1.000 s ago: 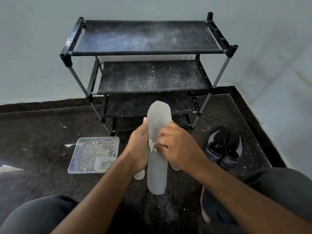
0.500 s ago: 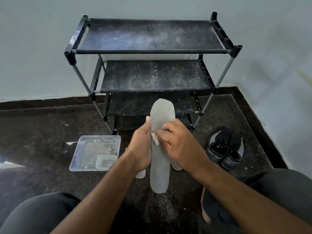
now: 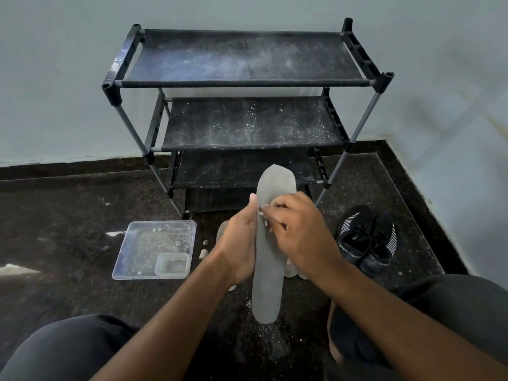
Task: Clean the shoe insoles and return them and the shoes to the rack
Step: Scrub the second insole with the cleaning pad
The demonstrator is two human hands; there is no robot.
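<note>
In front of the rack [image 3: 247,116], the left hand [image 3: 242,248] grips the upright insole [image 3: 270,243] at mid-length; the right hand [image 3: 299,232] pinches a white scrap [image 3: 262,214] against it.

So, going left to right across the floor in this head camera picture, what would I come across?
Clear plastic tray → left hand → grey insole, held upright by the left hand → right hand, rubbing the insole with a small white wad → pair of black shoes.

white lettering along the sides of the black sneakers [image 3: 367,239], beginning "SPORTS", remainder too small and blurred to read
</note>
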